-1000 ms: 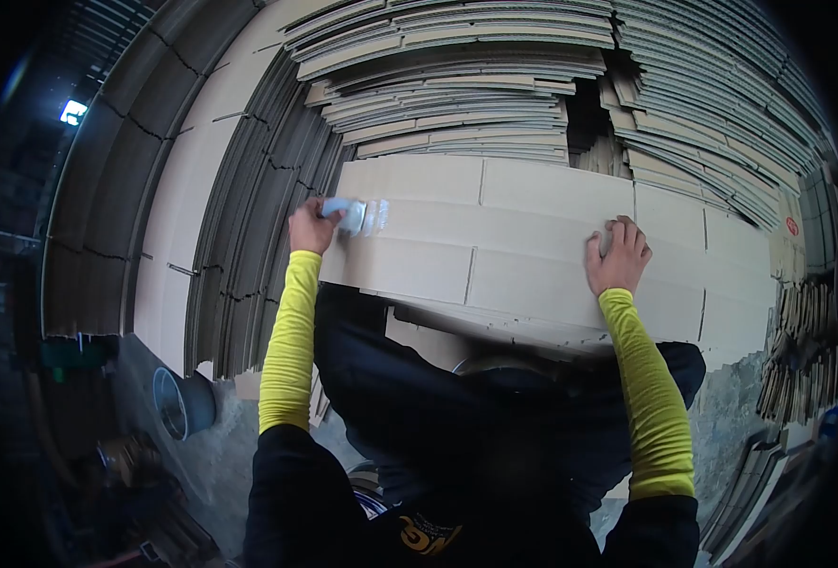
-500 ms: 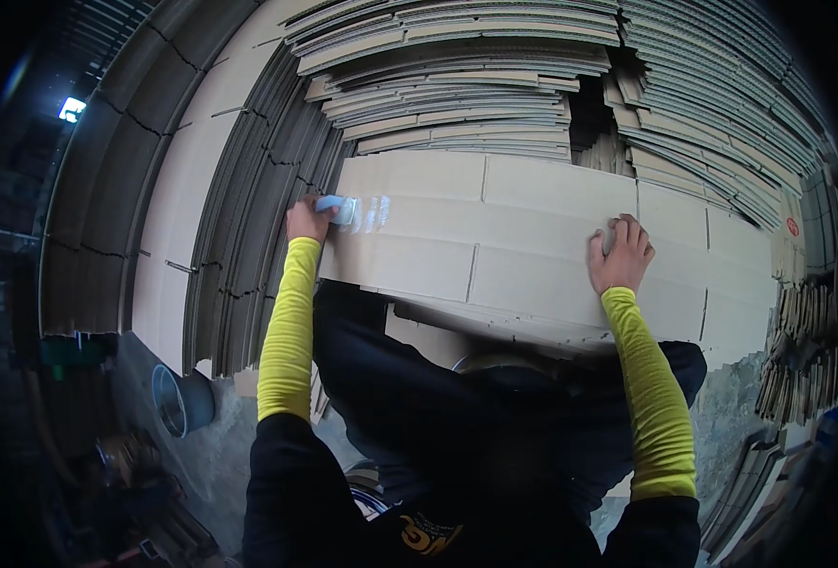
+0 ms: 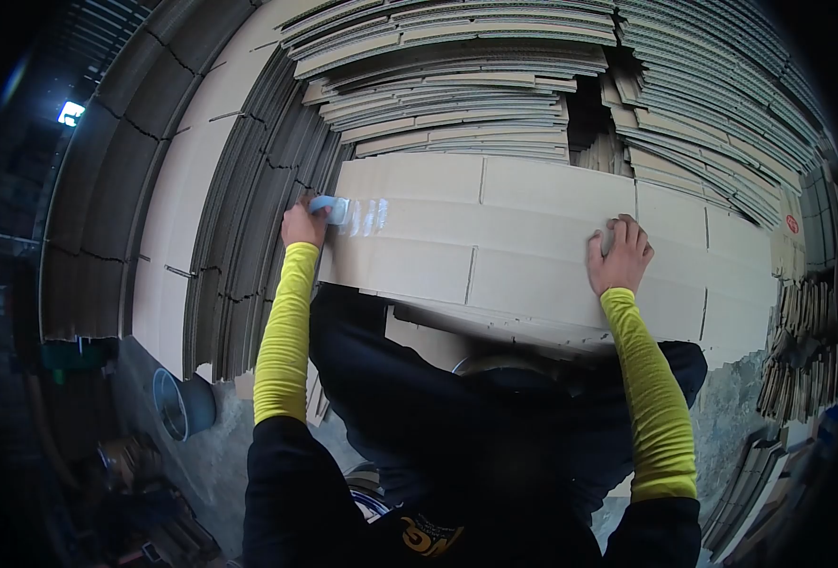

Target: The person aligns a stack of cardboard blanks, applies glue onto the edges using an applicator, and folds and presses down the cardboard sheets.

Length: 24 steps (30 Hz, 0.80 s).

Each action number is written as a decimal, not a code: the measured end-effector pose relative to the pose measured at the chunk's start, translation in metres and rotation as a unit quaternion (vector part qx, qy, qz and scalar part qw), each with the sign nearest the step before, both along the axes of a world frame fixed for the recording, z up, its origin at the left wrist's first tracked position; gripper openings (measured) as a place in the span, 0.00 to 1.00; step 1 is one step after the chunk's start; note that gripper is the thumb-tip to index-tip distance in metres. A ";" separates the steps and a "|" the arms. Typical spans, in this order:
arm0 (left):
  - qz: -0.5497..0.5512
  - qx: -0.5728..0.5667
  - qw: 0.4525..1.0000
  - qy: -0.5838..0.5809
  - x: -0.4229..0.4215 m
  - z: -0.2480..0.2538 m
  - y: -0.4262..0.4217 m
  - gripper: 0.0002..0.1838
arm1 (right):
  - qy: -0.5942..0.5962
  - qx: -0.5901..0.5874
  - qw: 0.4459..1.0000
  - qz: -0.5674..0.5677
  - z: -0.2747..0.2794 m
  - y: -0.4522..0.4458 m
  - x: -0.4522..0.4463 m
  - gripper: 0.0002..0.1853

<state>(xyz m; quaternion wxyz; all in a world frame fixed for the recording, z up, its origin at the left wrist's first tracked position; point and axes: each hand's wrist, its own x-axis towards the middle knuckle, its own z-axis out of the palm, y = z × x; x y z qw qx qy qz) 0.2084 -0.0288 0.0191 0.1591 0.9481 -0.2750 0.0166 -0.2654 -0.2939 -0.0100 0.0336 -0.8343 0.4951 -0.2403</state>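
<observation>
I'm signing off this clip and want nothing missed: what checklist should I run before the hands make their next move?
1. Left hand has a grip on the small light-blue object: ok.
2. Light-blue object is at the left end of the long tan slotted cardboard sheet: ok.
3. Right hand rests on the sheet, well apart from the left: ok.
4. Right hand holds nothing: cannot tell, the curled fingers hide what may be under them.
5. Shiny pale streaks lie flat on the sheet: cannot tell, glare hides their surface.
6. Round grey-blue bucket stands off the sheet: ok.
</observation>
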 end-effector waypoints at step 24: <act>0.028 0.047 0.995 -0.079 0.037 0.024 -0.005 0.26 | -0.004 -0.003 1.000 -0.004 -0.001 0.001 0.001 0.18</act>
